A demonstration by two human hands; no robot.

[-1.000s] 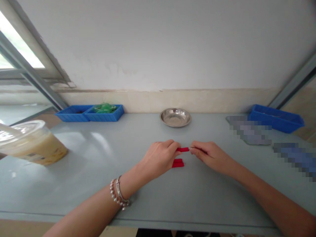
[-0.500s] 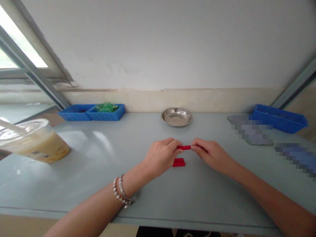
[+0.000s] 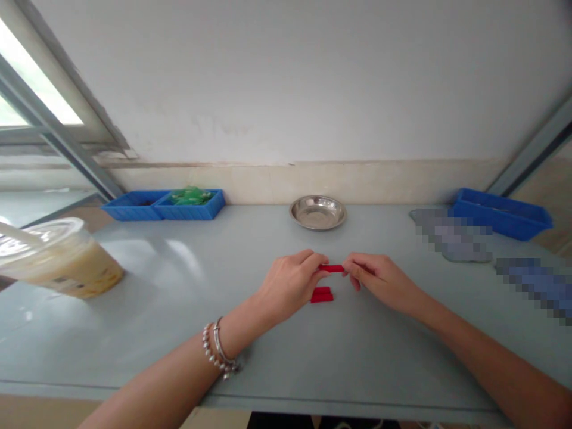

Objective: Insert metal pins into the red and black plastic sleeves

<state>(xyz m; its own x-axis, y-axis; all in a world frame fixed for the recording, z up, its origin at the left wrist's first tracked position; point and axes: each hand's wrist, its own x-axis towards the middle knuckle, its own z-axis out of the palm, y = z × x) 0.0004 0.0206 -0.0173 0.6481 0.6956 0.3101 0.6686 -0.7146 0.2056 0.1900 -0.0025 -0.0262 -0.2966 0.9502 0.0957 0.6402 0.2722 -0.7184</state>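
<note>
A short red stick (image 3: 331,269) lies level between my two hands, just above the table; its exact kind is too small to make out. My left hand (image 3: 292,280), wearing bracelets at the wrist, pinches its left end between thumb and fingers. At the right end, the thumb and fingertips of my right hand (image 3: 375,277) are closed on the tip, with one finger curled below. Under the held piece, two similar red sticks (image 3: 322,298) rest side by side on the table, their left ends partly covered by my left hand.
Behind my hands stands a shallow metal dish (image 3: 318,213). Two blue trays (image 3: 187,213) sit at the back left, one with green material. A drink cup (image 3: 67,262) is at the left. Another blue bin (image 3: 503,214) and two blurred-out flat items (image 3: 456,235) lie right.
My right hand's fingers have shifted slightly at the stick's right end, and one finger now hangs lower. The left hand keeps its pinch; the whole view has moved a little.
</note>
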